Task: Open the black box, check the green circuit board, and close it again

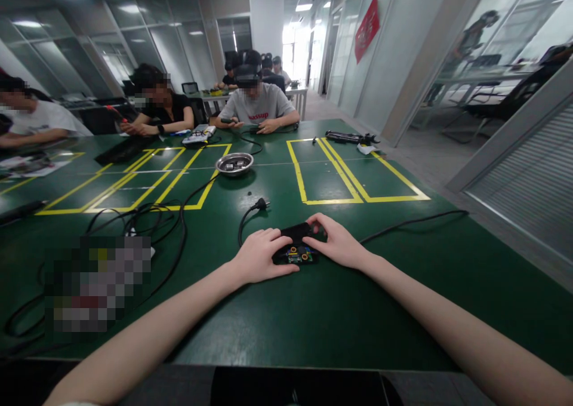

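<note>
Between my hands on the green table is an opened black power adapter case (295, 233), with a circuit board (301, 255) exposed on its near side. Copper-coloured ring coils and green and blue parts show on the board. My left hand (259, 255) curls round the left end, thumb over the top edge and a finger along the near side. At the right end, my right hand (341, 243) closes on the case's corner with thumb and fingers. A cord with a black plug (261, 204) runs out behind my left hand; another black cable (414, 221) leads off right.
A metal bowl (234, 164) with small metal parts stands ahead. Tangled cables (154, 215) lie left beside a blurred-out object (101, 283). Yellow tape (333, 202) marks rectangles on the table (286, 328). A black tool (351, 137) lies at the far right. Several people sit across.
</note>
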